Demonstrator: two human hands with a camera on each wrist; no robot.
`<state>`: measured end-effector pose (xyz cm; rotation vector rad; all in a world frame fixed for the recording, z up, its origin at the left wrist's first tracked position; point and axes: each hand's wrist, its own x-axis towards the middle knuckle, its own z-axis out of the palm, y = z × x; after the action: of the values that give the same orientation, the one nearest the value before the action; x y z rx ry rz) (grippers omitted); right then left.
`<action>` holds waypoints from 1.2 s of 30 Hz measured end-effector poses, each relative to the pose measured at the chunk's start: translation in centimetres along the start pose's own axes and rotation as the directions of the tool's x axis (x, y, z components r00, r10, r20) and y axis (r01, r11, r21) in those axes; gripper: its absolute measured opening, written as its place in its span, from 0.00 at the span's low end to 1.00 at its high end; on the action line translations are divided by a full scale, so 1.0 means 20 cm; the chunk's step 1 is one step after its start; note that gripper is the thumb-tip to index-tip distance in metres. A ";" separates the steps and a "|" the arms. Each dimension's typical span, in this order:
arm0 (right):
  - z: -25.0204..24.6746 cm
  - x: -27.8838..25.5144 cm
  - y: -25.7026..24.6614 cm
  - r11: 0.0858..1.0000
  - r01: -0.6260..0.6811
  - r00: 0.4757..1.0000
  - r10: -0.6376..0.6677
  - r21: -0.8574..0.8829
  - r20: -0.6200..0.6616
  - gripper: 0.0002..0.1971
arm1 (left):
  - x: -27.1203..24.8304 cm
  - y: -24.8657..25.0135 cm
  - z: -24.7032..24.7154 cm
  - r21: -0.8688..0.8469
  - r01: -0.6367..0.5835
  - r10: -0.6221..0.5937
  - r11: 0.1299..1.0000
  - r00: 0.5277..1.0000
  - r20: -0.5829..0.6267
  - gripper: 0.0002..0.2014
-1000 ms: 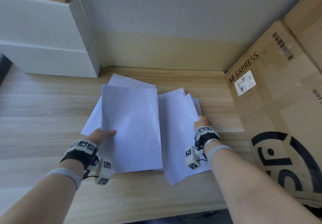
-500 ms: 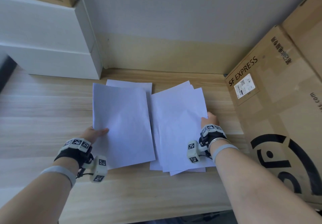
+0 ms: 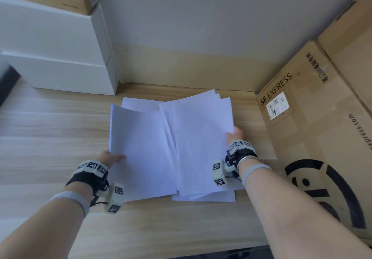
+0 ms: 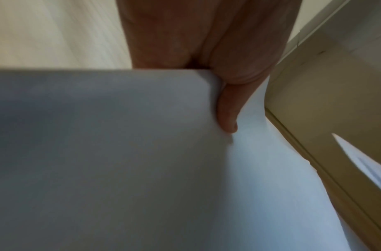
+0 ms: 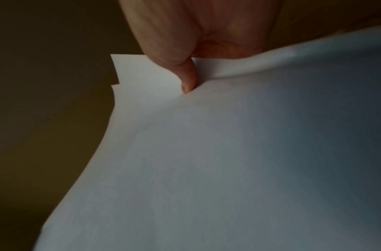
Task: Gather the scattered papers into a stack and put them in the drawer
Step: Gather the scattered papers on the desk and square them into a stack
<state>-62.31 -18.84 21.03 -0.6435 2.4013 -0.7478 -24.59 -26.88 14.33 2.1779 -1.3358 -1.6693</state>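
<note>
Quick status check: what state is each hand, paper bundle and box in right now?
left hand: grips left paper bundle
right hand: pinches right paper bundle
left paper bundle: lifted, overlapping the right one
right paper bundle: edges uneven, not squared
SF Express box: closed

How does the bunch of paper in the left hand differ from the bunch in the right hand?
The left bunch shows few edges, and its top sheet overlaps the right bunch, which fans out into several offset corners. Both are blank white sheets, pinched at their outer edges by the left hand and the right hand.
</note>
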 end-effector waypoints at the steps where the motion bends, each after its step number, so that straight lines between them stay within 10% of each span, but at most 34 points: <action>1: 0.05 -0.03 -0.02 1.000 0.012 0.999 -0.011 -0.022 0.052 0.15 | -0.01 0.00 0.00 -0.004 0.010 -0.010 1.000 1.000 -0.001 0.26; 12: 0.53 -0.34 -0.27 0.984 0.092 0.920 -0.025 -0.154 0.390 0.21 | 0.05 -0.07 0.01 -0.108 0.017 -0.007 0.994 0.996 0.093 0.41; 18: 0.71 -0.47 -0.33 0.952 0.178 0.863 -0.028 -0.250 0.505 0.29 | -0.09 0.03 0.03 -0.114 -0.012 0.021 0.993 0.997 0.077 0.28; 27: 0.68 -0.33 -0.36 0.921 0.205 0.944 -0.097 -0.332 0.314 0.15 | -0.05 -0.05 -0.10 -0.260 -0.035 0.026 0.965 0.999 -0.035 0.21; 36: 0.83 -0.33 -0.39 0.917 0.167 0.950 -0.050 -0.363 0.309 0.33 | -0.05 -0.10 -0.26 -0.263 -0.034 0.010 0.964 0.996 -0.093 0.21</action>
<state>-45.19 -26.84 16.58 -0.9804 2.2572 -0.1916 -19.23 -27.08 15.98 2.0502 -1.0423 -1.6135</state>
